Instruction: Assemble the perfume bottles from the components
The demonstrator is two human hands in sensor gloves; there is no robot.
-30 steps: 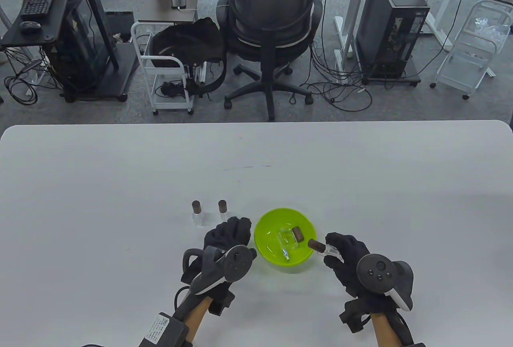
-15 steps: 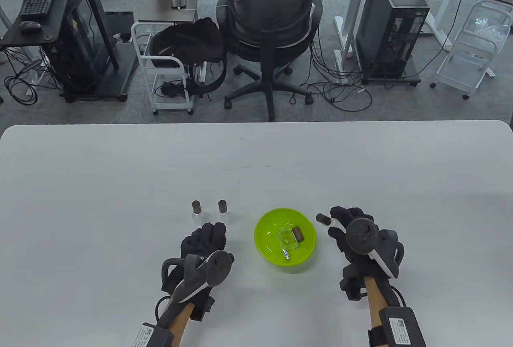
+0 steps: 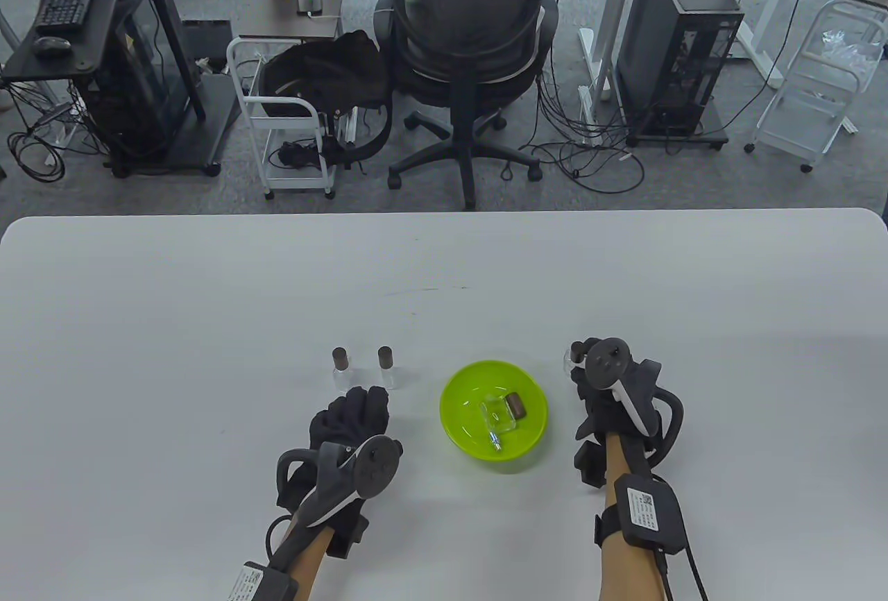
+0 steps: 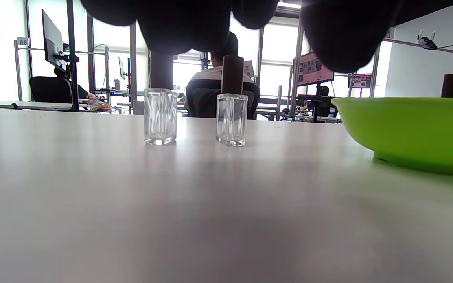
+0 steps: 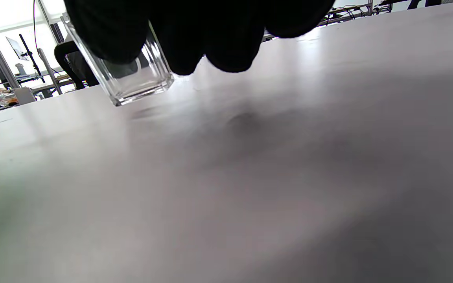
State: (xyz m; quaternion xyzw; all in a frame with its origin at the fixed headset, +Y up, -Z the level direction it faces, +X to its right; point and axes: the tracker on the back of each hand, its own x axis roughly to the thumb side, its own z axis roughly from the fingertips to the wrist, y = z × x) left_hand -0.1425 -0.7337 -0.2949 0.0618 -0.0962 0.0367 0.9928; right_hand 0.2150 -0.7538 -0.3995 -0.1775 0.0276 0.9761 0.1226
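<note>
Right hand (image 3: 602, 389) gripping a clear glass bottle (image 5: 132, 80) at three o'clock of the green bowl (image 3: 461, 438), bottle base tilting just above the table (image 3: 208, 323), left hand (image 3: 350, 420) resting with fingers relaxed, holding nothing, at six o'clock of two capped bottles (image 3: 363, 368), loose parts lying in the bowl.

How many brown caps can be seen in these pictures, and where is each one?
3: one on each of the two bottles standing left of the green bowl, one loose inside it. The bottle in the right hand may hide another.
</note>
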